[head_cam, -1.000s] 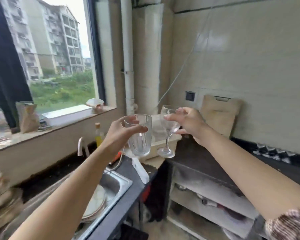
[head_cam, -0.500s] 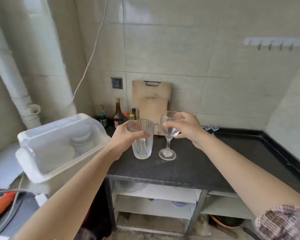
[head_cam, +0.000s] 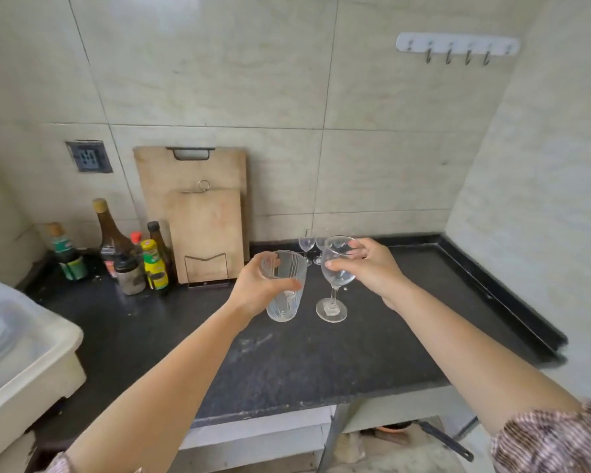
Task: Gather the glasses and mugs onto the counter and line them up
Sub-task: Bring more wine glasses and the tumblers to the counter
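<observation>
Clear ribbed glass fills the left hand [head_cam: 258, 286]: a tall tumbler [head_cam: 285, 295] is clamped near its rim, the thumb [head_cam: 284, 285] pressed across the near wall and the fingers curled round the far side. Its base hangs below the thumb, over the black counter [head_cam: 287, 363]; whether it touches the stone cannot be told.

Just beside it, the right hand [head_cam: 372, 268] grips the bowl of a wine glass [head_cam: 335, 278]. The fingertips [head_cam: 355, 247] wrap the far side of the bowl near the rim and the thumb pinches the near side, so the stem and round foot drop below the grip, close above or on the counter; contact cannot be told. The tumbler and wine glass stand apart, with a narrow gap between them.

Beyond the fingertips of the right hand, at the back wall, at least 2 small stemmed glasses [head_cam: 306, 245] stand on the counter, partly hidden by the held glasses.

Past the left hand's knuckles, 2 wooden cutting boards [head_cam: 205, 230] lean against the tiles, and further out on that side is a cluster of bottles [head_cam: 130, 254]. A pale plastic tub [head_cam: 28, 353] sits at the counter's left end.
</observation>
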The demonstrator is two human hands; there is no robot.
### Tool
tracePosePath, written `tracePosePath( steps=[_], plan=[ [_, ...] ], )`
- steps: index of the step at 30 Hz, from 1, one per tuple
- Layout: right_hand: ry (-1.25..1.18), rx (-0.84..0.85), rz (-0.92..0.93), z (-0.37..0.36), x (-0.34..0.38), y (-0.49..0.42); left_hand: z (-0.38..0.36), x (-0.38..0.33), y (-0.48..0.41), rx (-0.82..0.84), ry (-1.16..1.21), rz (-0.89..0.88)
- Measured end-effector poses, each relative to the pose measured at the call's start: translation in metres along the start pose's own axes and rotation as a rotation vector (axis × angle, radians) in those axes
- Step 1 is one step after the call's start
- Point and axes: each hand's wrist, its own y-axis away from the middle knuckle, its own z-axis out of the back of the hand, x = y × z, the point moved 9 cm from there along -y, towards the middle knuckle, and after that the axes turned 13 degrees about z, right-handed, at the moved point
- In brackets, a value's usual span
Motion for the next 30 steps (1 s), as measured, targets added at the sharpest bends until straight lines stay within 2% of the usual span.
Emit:
tracePosePath(
  steps=[6,16,22,30],
  plan=[
    [0.012,0.035,-0.022,0.034,-0.068,-0.082,-0.059,0.013,-0.094,-0.017,-0.017,0.08],
    [0.09,0.245,-0.052,0.051,-0.175,-0.217,-0.12,0.051,-0.24,-0.228,-0.209,0.271],
    [0.108,0.306,-0.095,0.039,-0.228,-0.258,-0.134,0.083,-0.295,-0.257,-0.319,0.376],
    [0.108,0.3,-0.167,0.025,-0.275,-0.283,-0.134,0.107,-0.352,-0.222,-0.406,0.43]
  ],
)
